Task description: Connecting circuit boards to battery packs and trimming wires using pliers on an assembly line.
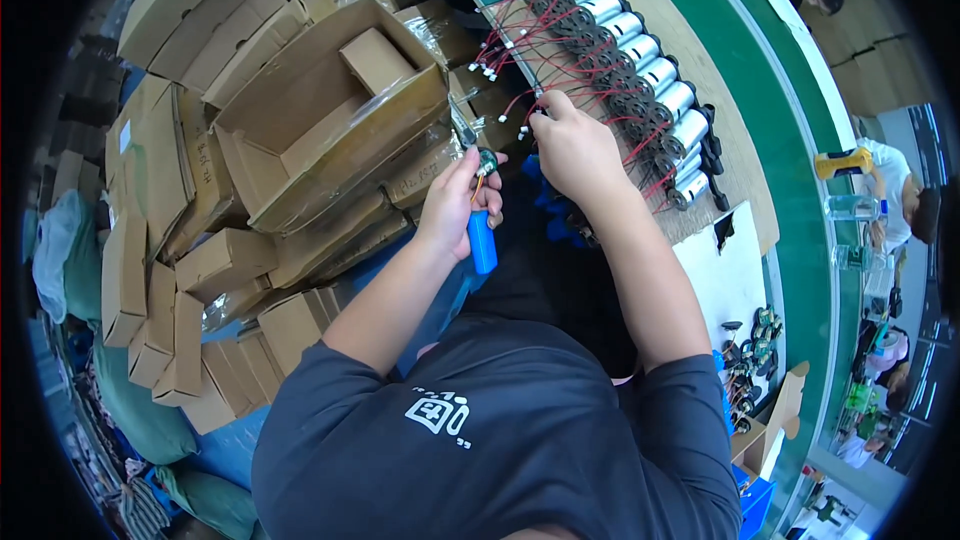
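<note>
My left hand (452, 202) is closed round a small green circuit board (487, 163), gripped between thumb and fingers. Orange wires run down from the board to a blue battery pack (482, 243), which hangs against the fingers of the same hand. To the right, my right hand (573, 138) is pinched on thin red and black wires at the edge of the motor row; its fingertips partly hide them. Silver cylindrical motors (640, 52) with black ends lie in a long row beside this hand. Their red leads end in small white connectors (490, 72).
A large open carton (300, 155) holding a smaller box stands on the left, among stacked cardboard boxes (175, 340). More circuit boards (752, 360) lie at the right on the green bench (795, 155). People sit across the bench, near a yellow tool (843, 163).
</note>
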The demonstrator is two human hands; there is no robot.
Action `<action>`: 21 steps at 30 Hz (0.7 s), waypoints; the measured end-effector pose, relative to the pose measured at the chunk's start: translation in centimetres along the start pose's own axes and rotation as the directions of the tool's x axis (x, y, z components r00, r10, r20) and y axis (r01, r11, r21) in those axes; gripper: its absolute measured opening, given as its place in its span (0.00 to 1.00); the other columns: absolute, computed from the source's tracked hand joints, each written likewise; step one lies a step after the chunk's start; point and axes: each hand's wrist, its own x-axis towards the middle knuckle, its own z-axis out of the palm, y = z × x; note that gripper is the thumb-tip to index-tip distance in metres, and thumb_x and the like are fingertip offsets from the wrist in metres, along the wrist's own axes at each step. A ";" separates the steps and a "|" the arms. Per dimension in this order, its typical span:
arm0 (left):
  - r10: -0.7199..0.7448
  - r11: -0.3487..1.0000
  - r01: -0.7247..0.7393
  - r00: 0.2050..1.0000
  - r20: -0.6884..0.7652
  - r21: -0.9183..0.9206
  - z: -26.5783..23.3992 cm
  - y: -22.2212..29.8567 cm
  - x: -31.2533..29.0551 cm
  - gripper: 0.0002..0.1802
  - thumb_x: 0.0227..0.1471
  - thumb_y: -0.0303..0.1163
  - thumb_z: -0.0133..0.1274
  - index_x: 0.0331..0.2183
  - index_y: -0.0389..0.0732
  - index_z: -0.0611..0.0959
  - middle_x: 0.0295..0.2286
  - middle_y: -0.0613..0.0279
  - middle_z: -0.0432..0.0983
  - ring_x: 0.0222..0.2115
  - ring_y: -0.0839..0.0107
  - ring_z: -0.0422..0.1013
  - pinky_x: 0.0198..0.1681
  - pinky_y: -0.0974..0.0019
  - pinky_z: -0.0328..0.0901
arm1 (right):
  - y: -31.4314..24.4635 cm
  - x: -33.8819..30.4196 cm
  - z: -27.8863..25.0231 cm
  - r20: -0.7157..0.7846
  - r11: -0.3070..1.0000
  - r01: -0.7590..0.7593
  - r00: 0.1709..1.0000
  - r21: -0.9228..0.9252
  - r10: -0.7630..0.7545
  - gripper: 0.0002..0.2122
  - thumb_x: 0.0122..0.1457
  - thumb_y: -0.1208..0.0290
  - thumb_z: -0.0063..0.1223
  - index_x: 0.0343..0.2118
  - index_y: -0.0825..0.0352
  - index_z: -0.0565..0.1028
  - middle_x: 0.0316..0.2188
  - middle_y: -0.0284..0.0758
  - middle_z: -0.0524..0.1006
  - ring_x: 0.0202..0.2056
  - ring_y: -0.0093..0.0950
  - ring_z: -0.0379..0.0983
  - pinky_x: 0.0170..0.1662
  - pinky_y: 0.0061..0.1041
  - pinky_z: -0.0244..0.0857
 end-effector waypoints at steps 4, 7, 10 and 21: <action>0.082 0.996 -0.080 0.996 -0.039 0.047 0.8 1.3 1.5 0.22 0.66 0.46 0.42 0.44 0.36 0.77 0.28 0.62 0.73 0.18 0.75 0.69 0.17 0.71 0.64 | 1.4 0.4 0.5 0.072 0.995 0.087 0.994 -0.054 -0.083 0.05 0.57 0.74 0.55 0.33 0.69 0.79 0.36 0.38 0.77 0.35 0.37 0.77 0.36 0.34 0.72; 0.162 0.979 -0.155 0.986 -0.048 0.133 2.0 1.4 2.4 0.22 0.66 0.46 0.42 0.44 0.36 0.77 0.27 0.63 0.73 0.18 0.76 0.69 0.18 0.71 0.64 | 1.3 0.1 -0.6 -0.154 0.932 0.156 0.982 0.326 -0.110 0.03 0.57 0.77 0.55 0.32 0.70 0.78 0.34 0.38 0.77 0.33 0.35 0.76 0.34 0.32 0.71; 0.274 0.930 -0.255 0.961 -0.035 0.265 2.9 1.1 3.4 0.23 0.66 0.47 0.42 0.43 0.35 0.78 0.26 0.63 0.73 0.18 0.77 0.68 0.19 0.72 0.64 | 1.9 0.1 -0.4 -0.051 0.867 0.080 0.997 0.492 -0.063 0.03 0.57 0.78 0.54 0.33 0.70 0.78 0.32 0.38 0.77 0.33 0.36 0.76 0.35 0.30 0.71; 0.253 0.942 -0.228 0.965 -0.073 0.247 4.7 0.8 3.6 0.23 0.66 0.48 0.42 0.37 0.36 0.78 0.25 0.65 0.72 0.18 0.80 0.66 0.19 0.73 0.64 | 2.9 -0.3 -0.2 -0.101 0.710 0.058 0.995 0.702 0.018 0.05 0.58 0.80 0.53 0.37 0.71 0.77 0.35 0.40 0.76 0.36 0.35 0.74 0.42 0.28 0.69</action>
